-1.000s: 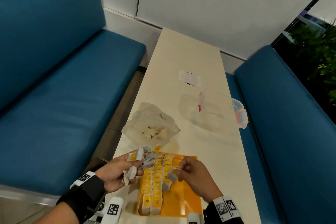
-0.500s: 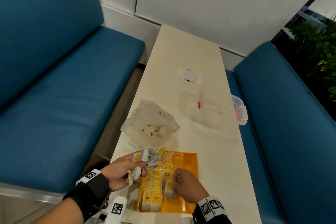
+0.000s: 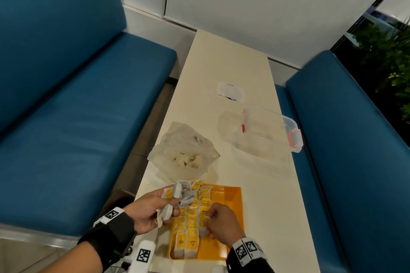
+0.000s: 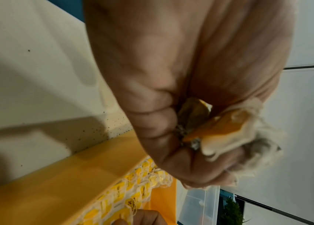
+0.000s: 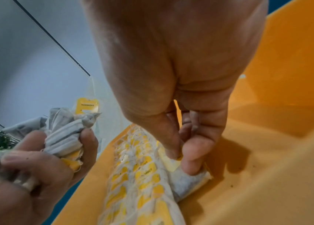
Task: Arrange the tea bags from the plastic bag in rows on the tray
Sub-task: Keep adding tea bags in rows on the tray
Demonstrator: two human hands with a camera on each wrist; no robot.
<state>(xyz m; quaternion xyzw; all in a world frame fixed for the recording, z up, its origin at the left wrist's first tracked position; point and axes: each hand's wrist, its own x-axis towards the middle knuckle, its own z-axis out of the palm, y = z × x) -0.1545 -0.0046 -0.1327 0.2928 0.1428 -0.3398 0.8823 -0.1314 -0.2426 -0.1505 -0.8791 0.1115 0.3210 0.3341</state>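
Observation:
An orange tray (image 3: pixel 231 195) lies at the table's near end, with two rows of yellow-tagged tea bags (image 3: pixel 190 226) along its left side. My right hand (image 3: pixel 207 226) pinches one tea bag (image 5: pixel 190 181) and holds it down on the tray floor just right of the rows. At the tray's left edge my left hand (image 3: pixel 170 204) grips a bunch of tea bags (image 3: pixel 180 194), also seen in the left wrist view (image 4: pixel 229 130). The plastic bag (image 3: pixel 184 157) lies open beyond the tray with a few tea bags inside.
A clear lidded container (image 3: pixel 268 133) with red clips stands at the table's right edge beyond the tray. A small white sticker (image 3: pixel 230 91) lies farther back. Blue benches (image 3: pixel 88 106) flank the narrow table. The tray's right half (image 5: pixel 267 167) is bare.
My right hand went from beside the left hand down onto the tray, carrying one tea bag to the spot beside the rows. The left hand kept its bunch.

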